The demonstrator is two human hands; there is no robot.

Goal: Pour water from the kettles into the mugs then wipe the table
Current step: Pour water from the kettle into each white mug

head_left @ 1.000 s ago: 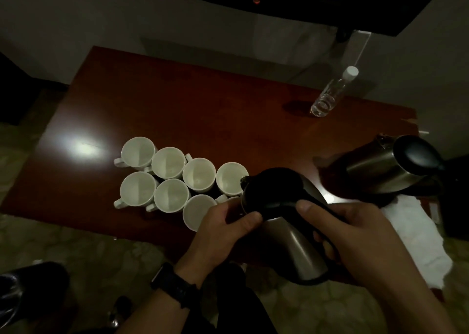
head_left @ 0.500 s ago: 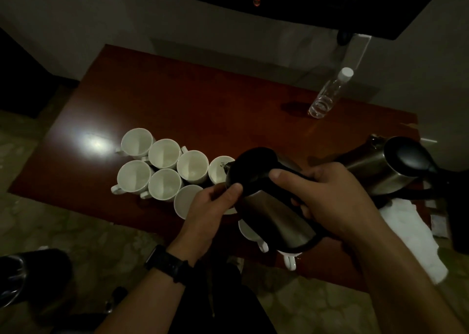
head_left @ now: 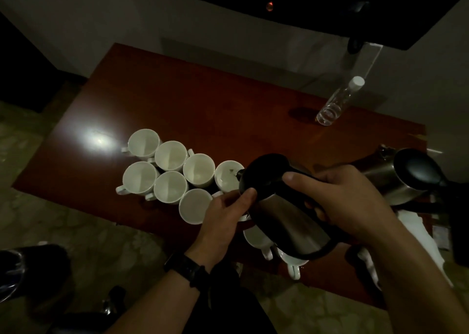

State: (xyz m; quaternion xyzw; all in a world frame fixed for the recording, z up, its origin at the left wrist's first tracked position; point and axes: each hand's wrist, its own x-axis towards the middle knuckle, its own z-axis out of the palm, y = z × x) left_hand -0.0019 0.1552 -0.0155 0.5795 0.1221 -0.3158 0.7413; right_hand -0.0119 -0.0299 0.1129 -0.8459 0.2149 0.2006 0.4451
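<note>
Several white ceramic mugs [head_left: 171, 156] wait, pouring step I reckon: right hand [head_left: 347, 199] fingers clamp the tilted black-lidded steel kettle [head_left: 286, 222], left hand [head_left: 220, 217] thumb braces it, other fingers unclear. Next, tip slowly

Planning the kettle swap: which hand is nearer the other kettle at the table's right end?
Right. The right hand, gripping the handle of the tilted kettle, is just left of the other kettle; the left hand, thumb against that kettle's lid end, is farther left.
</note>
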